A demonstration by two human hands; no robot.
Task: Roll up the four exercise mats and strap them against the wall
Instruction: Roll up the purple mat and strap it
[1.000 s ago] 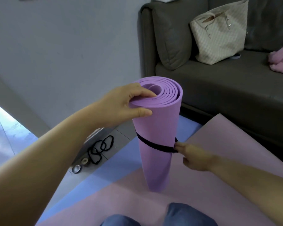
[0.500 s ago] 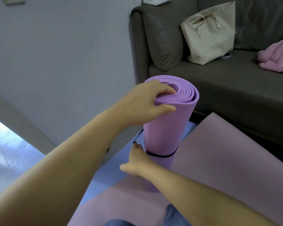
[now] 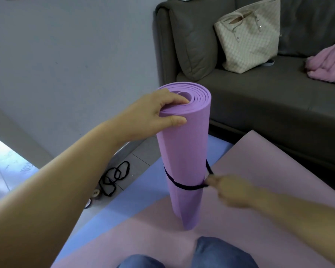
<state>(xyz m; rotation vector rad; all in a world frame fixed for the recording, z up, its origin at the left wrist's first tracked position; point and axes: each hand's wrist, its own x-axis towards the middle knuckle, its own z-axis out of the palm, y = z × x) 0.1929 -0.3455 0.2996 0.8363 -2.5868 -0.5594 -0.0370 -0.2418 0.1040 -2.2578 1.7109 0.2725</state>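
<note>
Your rolled purple mat [image 3: 184, 151] stands upright on its end, its foot on the flat pink mat [image 3: 269, 171] just ahead of your knees [image 3: 220, 252]. Your left hand [image 3: 155, 115] grips its top rim, fingers curled over the spiral edge and thumb pressed on the outer wall. A black strap [image 3: 180, 185] circles the roll well below that grip, slanting a little. Your right hand [image 3: 232, 190] is on the roll's right side, blurred, fingertips pinching the strap where a loop stands off the mat.

Under the pink mat a blue mat [image 3: 143, 190] lies flat, showing to the left of the roll. Below your left wrist, on the tiled floor beside the wall [image 3: 66, 55], is a tangle of spare black straps [image 3: 114, 178], with a couple of small round rolls [image 3: 95, 193] near it.

Beyond your right hand is the dark sofa [image 3: 259, 97]. On its seat a cream tote bag [image 3: 249, 35] leans beside a cushion [image 3: 195, 39]; its mouth gapes but what is inside cannot be made out. A pink blanket [image 3: 329, 62] sits at the far right.
</note>
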